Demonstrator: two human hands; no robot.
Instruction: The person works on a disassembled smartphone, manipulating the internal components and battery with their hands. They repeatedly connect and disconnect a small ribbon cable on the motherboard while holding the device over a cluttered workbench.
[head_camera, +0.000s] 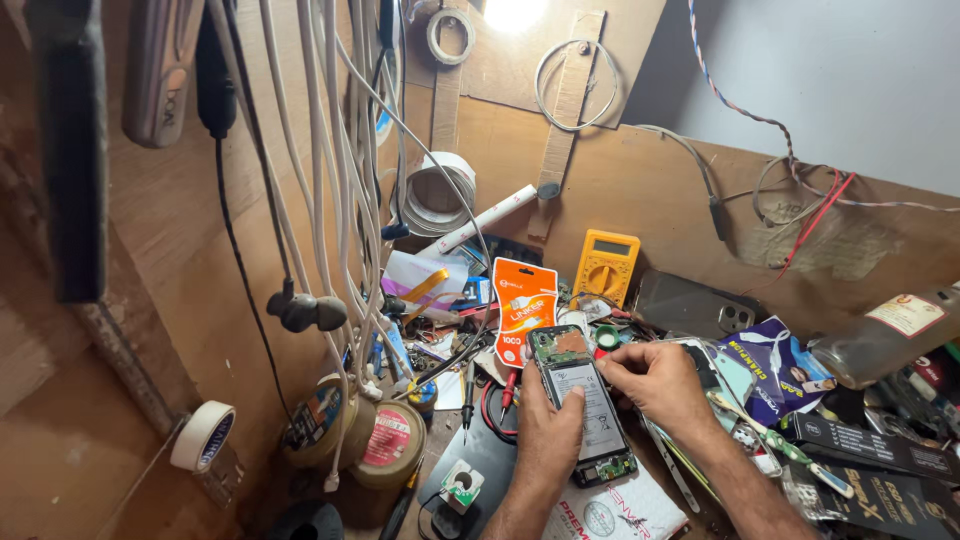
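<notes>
Orange hanging pouch (524, 308) behind the phone; dark boxes (868, 460) lie right.

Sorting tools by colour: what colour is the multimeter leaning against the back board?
Yellow, with a dark dial; the multimeter shows best in the head view.

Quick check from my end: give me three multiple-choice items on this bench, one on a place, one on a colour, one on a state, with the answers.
1. Where is the multimeter?
A. behind the phone, against the back board
B. in the left hand
C. on the tape rolls

2. What colour is the packet behind the phone?
A. blue
B. orange
C. green

3. What state is the phone in?
A. sealed
B. back off, battery showing
C. boxed

Answers:
1 A, it leans on the board beyond the phone.
2 B, its card is orange.
3 B, battery and circuit board are exposed between the left hand and right hand.
</notes>
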